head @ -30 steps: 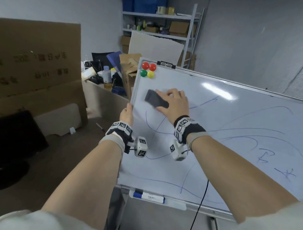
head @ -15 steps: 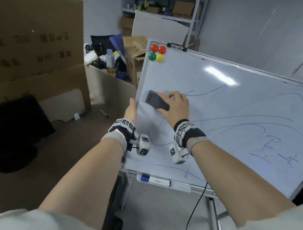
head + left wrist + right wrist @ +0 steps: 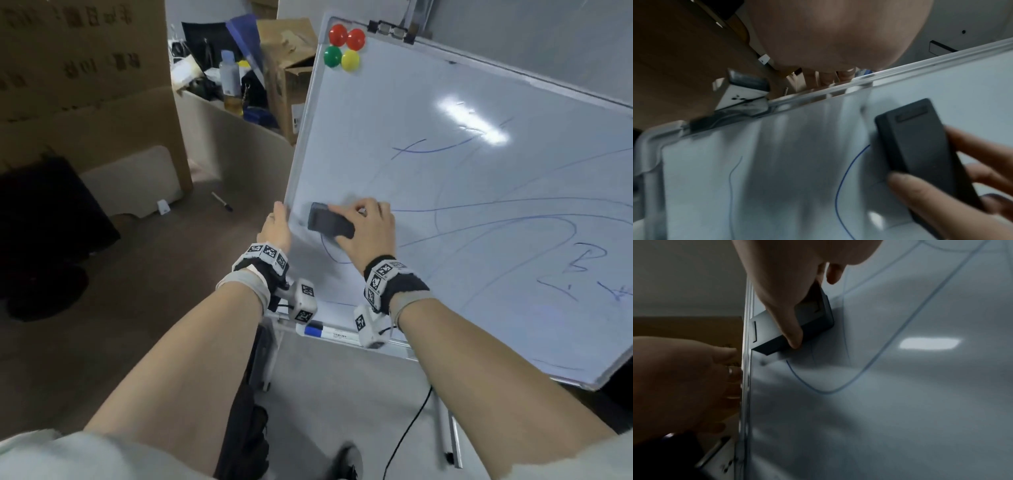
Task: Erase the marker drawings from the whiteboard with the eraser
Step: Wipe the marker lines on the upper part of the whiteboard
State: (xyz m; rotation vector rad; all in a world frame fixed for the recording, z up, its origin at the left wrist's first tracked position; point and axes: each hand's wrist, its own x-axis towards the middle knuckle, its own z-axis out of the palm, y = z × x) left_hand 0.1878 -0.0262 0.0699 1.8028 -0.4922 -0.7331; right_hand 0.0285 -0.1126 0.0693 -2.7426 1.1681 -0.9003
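A whiteboard (image 3: pixel 428 113) on a stand carries blue marker lines (image 3: pixel 513 202) across its middle and right, and a blue curve (image 3: pixel 824 391) near its lower left. My right hand (image 3: pixel 368 233) grips a dark grey eraser (image 3: pixel 329 224), thumb and fingers curled round it, and presses it flat against the board close to the left frame. The eraser (image 3: pixel 920 154) lies over the top of the blue curve. My left hand (image 3: pixel 275 229) grips the board's left edge (image 3: pixel 746 386), fingers wrapped behind the frame, just left of the eraser (image 3: pixel 813 321).
Red, green and yellow magnets (image 3: pixel 344 48) sit at the board's top left. A blue-capped marker (image 3: pixel 329 332) lies in the tray below. Cardboard boxes (image 3: pixel 85 85) and a cluttered desk (image 3: pixel 233 89) stand to the left. A pen (image 3: pixel 222 201) lies on the floor, and a black cable (image 3: pixel 407 435) runs under the stand.
My right hand has dragged the eraser down the board's left side, wiping away the upper part of the blue curve. The left hand stays on the edge. The head view has tilted downward.
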